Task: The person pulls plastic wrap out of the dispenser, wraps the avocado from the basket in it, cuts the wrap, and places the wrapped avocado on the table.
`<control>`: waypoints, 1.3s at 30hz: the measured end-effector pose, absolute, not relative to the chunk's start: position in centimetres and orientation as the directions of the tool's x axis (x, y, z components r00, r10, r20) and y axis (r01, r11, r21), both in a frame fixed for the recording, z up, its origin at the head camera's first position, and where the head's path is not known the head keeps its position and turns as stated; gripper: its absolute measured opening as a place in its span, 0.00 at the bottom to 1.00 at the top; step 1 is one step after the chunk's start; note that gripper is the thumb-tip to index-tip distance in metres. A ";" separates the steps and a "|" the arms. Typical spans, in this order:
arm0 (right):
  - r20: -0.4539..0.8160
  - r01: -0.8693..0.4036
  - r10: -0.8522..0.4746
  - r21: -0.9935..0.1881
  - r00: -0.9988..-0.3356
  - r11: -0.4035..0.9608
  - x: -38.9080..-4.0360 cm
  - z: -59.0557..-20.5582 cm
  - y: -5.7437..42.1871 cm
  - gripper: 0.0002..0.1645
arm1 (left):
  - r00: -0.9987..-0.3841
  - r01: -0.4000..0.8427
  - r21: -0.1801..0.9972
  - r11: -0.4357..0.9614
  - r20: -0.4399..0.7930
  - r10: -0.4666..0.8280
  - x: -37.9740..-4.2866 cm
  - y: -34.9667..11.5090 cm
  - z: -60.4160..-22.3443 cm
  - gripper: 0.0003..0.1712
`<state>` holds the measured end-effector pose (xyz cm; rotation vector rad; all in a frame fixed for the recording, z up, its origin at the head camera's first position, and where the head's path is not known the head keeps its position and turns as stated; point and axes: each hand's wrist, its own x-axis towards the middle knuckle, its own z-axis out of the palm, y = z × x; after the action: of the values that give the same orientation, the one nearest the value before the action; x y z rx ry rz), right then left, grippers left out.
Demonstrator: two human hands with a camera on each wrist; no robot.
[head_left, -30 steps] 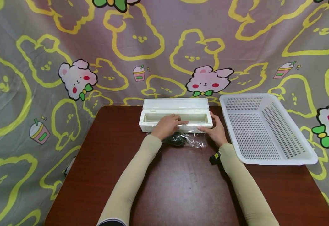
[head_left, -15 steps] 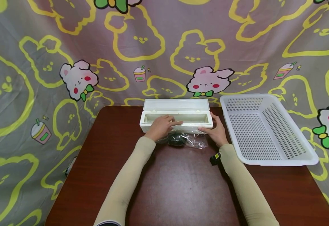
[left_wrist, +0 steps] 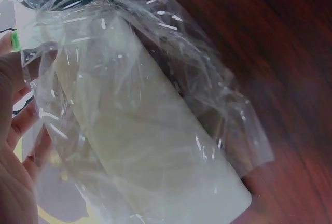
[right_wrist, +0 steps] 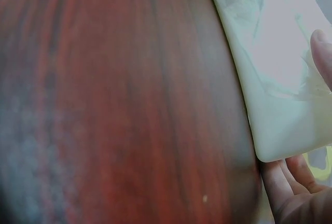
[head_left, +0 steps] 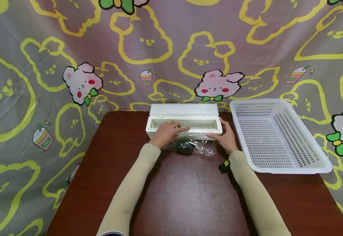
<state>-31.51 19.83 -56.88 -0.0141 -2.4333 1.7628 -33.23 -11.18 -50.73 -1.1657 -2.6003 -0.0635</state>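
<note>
A long white box (head_left: pixel 199 134) with its lid (head_left: pixel 186 109) raised stands at the back of the table. My left hand (head_left: pixel 164 132) lies over its front rim, index finger stretched out to the right along the edge. Clear plastic film (head_left: pixel 205 149) hangs at the front of the box, and a dark green rounded object (head_left: pixel 184 146) sits within it. In the left wrist view the film (left_wrist: pixel 228 115) covers the box wall beside my loosely bent fingers. My right hand (head_left: pixel 226 137) grips the box's right end, thumb (right_wrist: pixel 322 58) on the front face, fingers round the end.
To the right stands a white perforated plastic basket (head_left: pixel 289 168), close to my right forearm. A patterned curtain (head_left: pixel 171 39) hangs right behind the table's back edge. Dark reddish-brown tabletop (head_left: pixel 186 196) stretches between my sleeved forearms.
My left hand has slid left along the box's front rim, uncovering more of the dark green object. The right hand keeps its grip on the box end.
</note>
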 end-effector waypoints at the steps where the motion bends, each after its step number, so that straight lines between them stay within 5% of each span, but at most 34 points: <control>1: 0.104 -0.072 0.088 -0.947 -0.991 0.312 -31.5 -56.9 19.8 0.62 | -0.629 0.737 -0.078 0.671 0.281 0.724 -33.2 -11.2 -50.7 0.37; 13: 0.098 -0.065 0.084 -0.942 -0.992 0.330 -31.6 -56.7 20.0 0.63 | -0.592 0.758 -0.123 0.640 0.280 0.756 -33.4 -11.5 -50.9 0.37; 39: 0.097 -0.069 0.067 -0.940 -0.993 0.333 -31.5 -56.8 20.0 0.61 | -0.578 0.788 -0.021 0.615 0.320 0.751 -33.8 -12.2 -50.7 0.27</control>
<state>-31.54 20.04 -56.80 0.0019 -2.4658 1.7488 -33.84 -12.23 -50.74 -1.2474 -2.5449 -0.1769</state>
